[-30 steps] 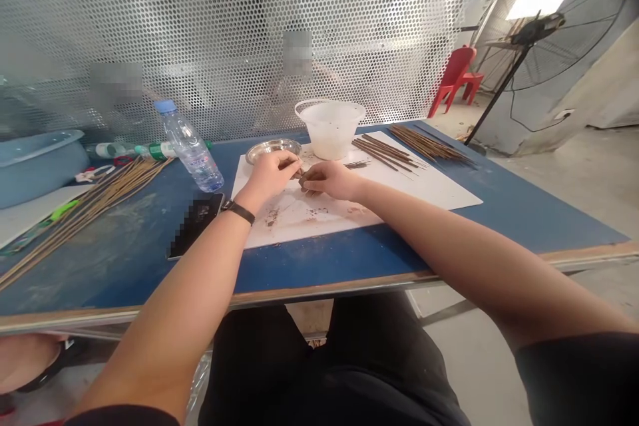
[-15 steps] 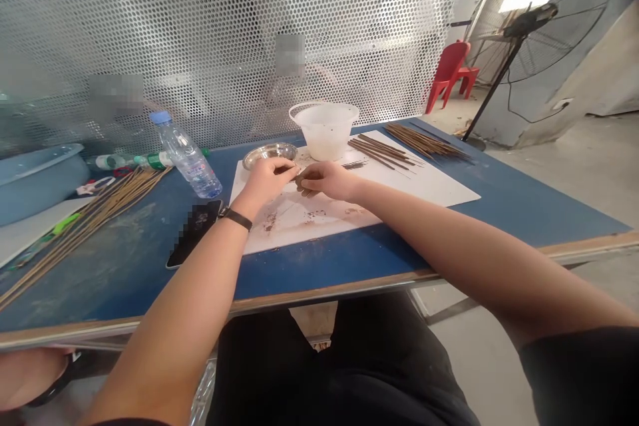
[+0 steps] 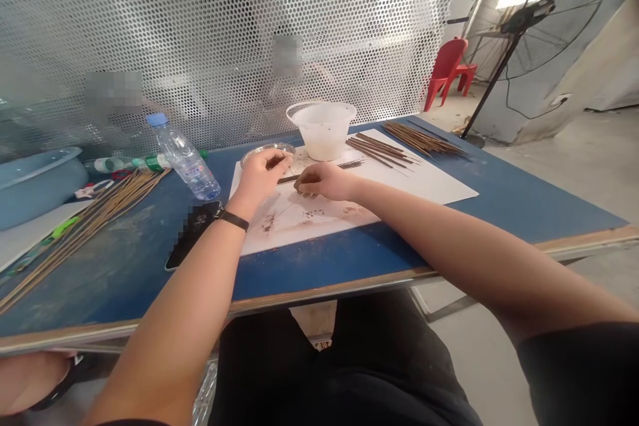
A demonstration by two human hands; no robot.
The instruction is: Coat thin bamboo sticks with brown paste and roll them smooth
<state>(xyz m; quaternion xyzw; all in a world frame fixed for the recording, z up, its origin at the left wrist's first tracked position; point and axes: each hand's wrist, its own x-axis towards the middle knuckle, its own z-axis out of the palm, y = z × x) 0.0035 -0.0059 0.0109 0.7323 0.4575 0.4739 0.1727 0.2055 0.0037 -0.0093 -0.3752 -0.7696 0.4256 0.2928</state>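
Observation:
Both my hands work over a white board (image 3: 424, 186) on the blue table (image 3: 524, 213). My left hand (image 3: 260, 175), a dark band on its wrist, is closed in a pinch on one end of a short brown stick (image 3: 288, 179). My right hand (image 3: 323, 181) is closed over the stick's other end, knuckles up. Brown crumbs lie on the board just in front of my hands. A small metal dish (image 3: 264, 150) sits just behind my left hand and a white plastic tub (image 3: 322, 130) behind my right.
Brown sticks (image 3: 384, 150) lie at the board's far right, more (image 3: 424, 140) beyond. A water bottle (image 3: 182, 156), a dark phone (image 3: 192, 233), long bamboo sticks (image 3: 84, 223) and a blue basin (image 3: 34, 180) sit left. A perforated metal screen (image 3: 224, 46) backs the table; a fan (image 3: 529, 20) stands right.
My hands have drawn slightly apart, so more of the brown stick shows between them. The view has shifted a little.

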